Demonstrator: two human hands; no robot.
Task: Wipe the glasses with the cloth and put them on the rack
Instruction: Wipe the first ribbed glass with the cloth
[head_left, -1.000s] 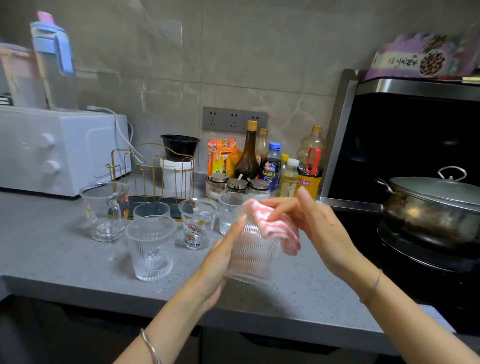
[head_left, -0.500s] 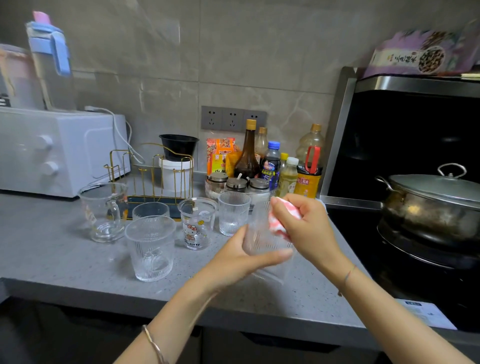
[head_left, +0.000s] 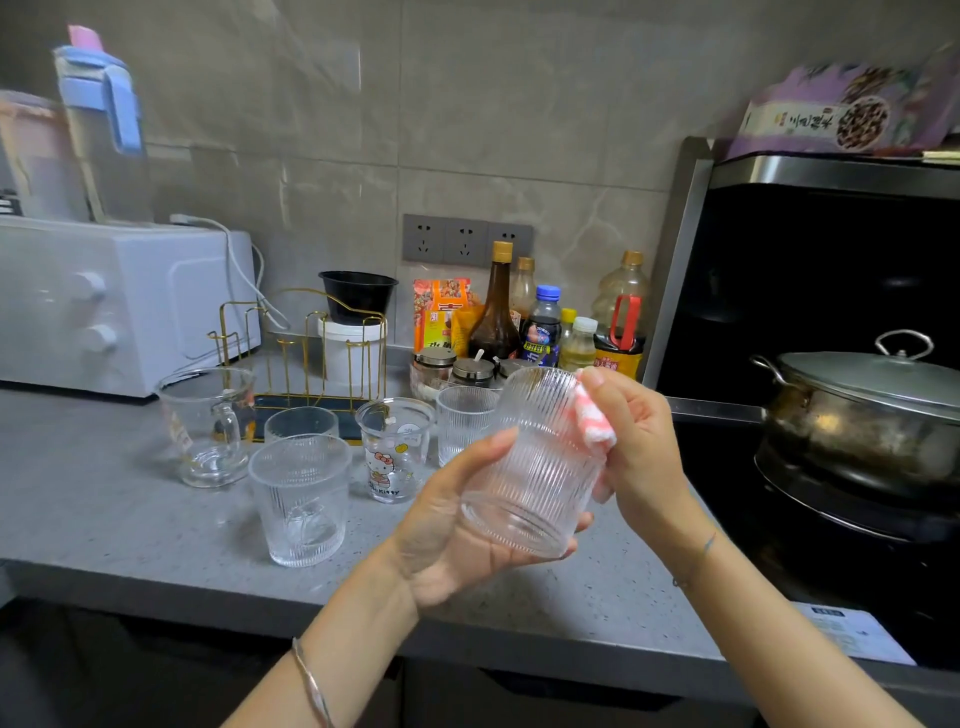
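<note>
Wiping step: left hand (head_left: 457, 525) grips ribbed glass (head_left: 535, 462) tilted; right hand (head_left: 631, 441) pinches cloth (head_left: 592, 418) against wall. Next: upend onto rack (head_left: 306, 353).

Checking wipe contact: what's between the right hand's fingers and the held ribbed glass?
A pink-and-white striped cloth, pressed on the clear ribbed glass by the right hand, per the head view.

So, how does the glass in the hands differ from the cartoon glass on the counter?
The held glass is ribbed; the cartoon glass is smooth and printed. The held glass is tilted in the left hand; the cartoon glass stands upright on the counter. Both are clear.
</note>
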